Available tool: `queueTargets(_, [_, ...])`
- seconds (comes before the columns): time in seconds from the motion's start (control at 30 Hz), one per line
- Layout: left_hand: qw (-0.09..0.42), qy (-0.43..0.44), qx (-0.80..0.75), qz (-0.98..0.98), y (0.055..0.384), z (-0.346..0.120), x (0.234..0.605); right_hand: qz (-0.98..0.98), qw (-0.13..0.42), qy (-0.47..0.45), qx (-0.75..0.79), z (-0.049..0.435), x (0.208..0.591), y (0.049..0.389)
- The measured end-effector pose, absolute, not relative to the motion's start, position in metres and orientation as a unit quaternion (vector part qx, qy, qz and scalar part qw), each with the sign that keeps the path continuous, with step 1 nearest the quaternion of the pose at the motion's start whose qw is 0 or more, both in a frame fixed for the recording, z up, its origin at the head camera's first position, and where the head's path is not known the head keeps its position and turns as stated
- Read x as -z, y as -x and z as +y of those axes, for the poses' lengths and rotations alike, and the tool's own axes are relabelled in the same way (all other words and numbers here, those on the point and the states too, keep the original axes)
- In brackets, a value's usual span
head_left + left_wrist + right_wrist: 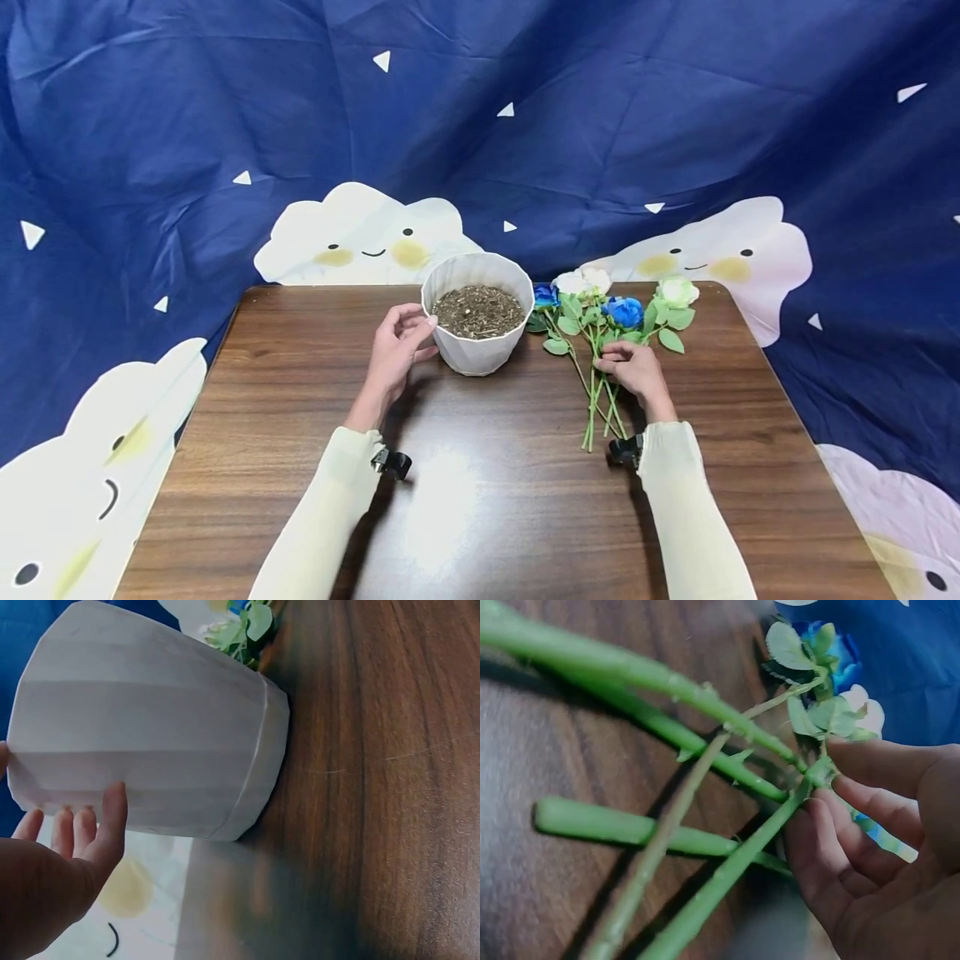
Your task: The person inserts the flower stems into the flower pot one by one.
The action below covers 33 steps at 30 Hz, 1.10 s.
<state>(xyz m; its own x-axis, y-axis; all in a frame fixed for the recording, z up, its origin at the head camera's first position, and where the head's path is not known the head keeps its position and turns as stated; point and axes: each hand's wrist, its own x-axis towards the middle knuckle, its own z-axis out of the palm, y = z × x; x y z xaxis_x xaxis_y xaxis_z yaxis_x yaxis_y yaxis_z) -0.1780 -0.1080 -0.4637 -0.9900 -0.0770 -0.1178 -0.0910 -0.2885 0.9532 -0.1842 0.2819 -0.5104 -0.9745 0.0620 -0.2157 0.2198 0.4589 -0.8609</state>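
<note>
The left hand, fingers loosely spread, touches the white flowerpot just to its right, which holds soil. The right hand pinches a green rose stem; a blue rose lies just beyond it on the tabletop.

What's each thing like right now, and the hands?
White faceted flowerpot: upright, partly filled with brown soil
Blue, white and pale green flowers: lying on the brown wooden table, stems crossing
Left hand: touching the flowerpot
Right hand: pinching the stems
</note>
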Motion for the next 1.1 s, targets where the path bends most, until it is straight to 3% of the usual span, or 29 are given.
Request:
queueTargets(0.33, [0.011,0.071,-0.807,0.586,0.181,-0.108,0.460,0.915,0.085,-0.064,0.389,0.281,0.514,0.193])
queueTargets(1.1, [0.016,0.075,-0.813,0.578,0.181,-0.110,0.458,0.802,0.138,-0.085,0.575,0.278,0.503,0.195])
